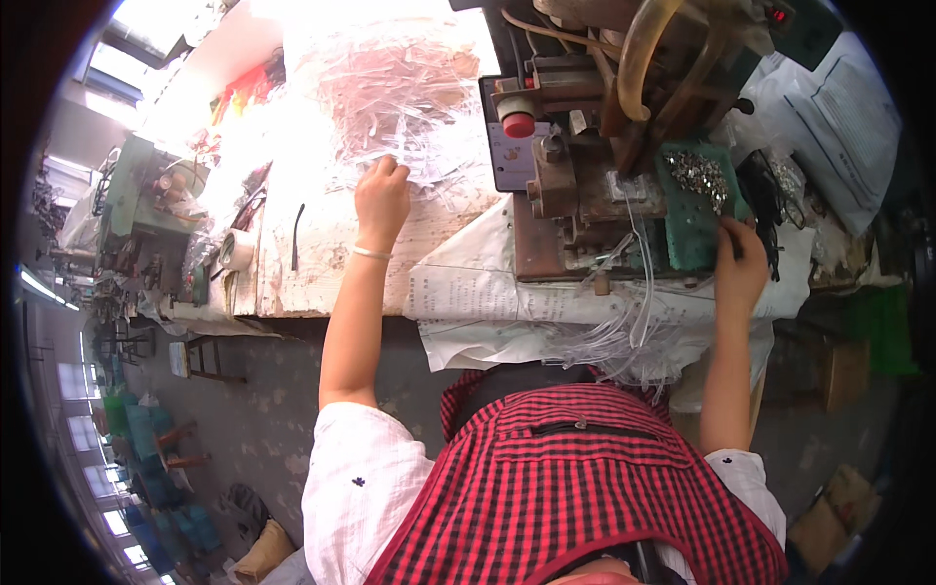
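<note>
The surface carries a heap of clear plastic strips toward its far edge, a small machine at the right, and printed paper sheets draped over the near edge.

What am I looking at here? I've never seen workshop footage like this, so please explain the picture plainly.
This is one picture from a wide fisheye camera worn on a person's head, looking down, so straight edges bend near the rim. The person wears a red checked apron. Both bare arms reach out over a worktable. The left hand touches a heap of clear plastic strips. The right hand rests at a green tray that holds small shiny metal parts; whether its fingers grip anything is hard to tell. Between the hands stands a small metal machine with a red button. More clear strips hang over the table's front edge, on printed paper.
</note>
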A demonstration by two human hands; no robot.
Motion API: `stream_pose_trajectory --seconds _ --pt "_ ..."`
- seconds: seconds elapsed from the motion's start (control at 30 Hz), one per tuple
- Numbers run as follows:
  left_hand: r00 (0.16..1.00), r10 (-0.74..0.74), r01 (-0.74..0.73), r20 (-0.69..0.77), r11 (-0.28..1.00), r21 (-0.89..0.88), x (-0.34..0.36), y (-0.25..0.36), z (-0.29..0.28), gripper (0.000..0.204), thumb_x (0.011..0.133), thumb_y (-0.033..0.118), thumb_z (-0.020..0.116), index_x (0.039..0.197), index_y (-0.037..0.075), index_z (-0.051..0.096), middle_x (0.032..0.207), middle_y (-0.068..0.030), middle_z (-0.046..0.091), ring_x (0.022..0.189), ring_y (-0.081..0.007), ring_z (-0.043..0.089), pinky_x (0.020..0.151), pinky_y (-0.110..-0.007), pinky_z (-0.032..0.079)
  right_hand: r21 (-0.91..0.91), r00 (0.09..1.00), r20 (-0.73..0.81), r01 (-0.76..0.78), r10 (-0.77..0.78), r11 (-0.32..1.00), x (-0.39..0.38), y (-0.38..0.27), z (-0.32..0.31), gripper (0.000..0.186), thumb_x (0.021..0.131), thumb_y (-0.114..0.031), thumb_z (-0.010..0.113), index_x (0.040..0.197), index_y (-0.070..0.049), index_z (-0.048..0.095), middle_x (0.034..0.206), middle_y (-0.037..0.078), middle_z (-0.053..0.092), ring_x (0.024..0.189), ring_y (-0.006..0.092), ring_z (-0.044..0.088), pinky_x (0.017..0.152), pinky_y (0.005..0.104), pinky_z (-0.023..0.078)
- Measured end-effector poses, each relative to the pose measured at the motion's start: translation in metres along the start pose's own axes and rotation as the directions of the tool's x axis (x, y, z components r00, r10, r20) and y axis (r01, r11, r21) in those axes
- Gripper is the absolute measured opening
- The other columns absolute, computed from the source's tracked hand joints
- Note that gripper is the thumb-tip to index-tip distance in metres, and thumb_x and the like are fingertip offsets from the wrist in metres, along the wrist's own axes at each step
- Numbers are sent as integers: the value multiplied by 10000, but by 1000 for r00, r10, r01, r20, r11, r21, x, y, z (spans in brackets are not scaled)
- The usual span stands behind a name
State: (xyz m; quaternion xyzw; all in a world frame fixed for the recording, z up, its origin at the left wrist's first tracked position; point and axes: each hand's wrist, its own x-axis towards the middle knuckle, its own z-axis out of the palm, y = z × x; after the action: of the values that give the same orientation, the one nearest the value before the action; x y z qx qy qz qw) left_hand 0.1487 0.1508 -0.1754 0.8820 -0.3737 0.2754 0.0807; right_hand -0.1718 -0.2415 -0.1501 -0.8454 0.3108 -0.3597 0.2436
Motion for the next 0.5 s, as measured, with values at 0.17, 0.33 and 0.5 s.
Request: stream_pose_trajectory --seconds 0.17,0.33,0.5 --pt "998 -52 49 -25 993 -110 -23 20 -26 100 812 79 713 868 104 634 779 -53 627 773 -273 635 679 -388 511 111 977 -77 -191 200 975 -35 42 -35 151 913 -49 676 1051 -33 736 1013 72 722 966 188 668 901 309 499" --pt "848 -514 354 -132 733 -581 6 56 -56 69 934 100 691 982 55 672 780 -51 673 601 -124 580 564 -259 454 304 975 43 196 -219 932 -4 -52 -27 149 897 -28 680 1035 -28 735 992 74 724 950 189 670 880 291 498" --pt "923 -331 136 -194 756 -640 31 108 -48 62 928 36 686 976 -2 691 896 -89 688 731 -157 611 689 -292 489 613 984 15 129 -175 780 31 -122 25 198 850 -6 720 1045 -16 688 952 53 709 930 158 672 839 275 505"
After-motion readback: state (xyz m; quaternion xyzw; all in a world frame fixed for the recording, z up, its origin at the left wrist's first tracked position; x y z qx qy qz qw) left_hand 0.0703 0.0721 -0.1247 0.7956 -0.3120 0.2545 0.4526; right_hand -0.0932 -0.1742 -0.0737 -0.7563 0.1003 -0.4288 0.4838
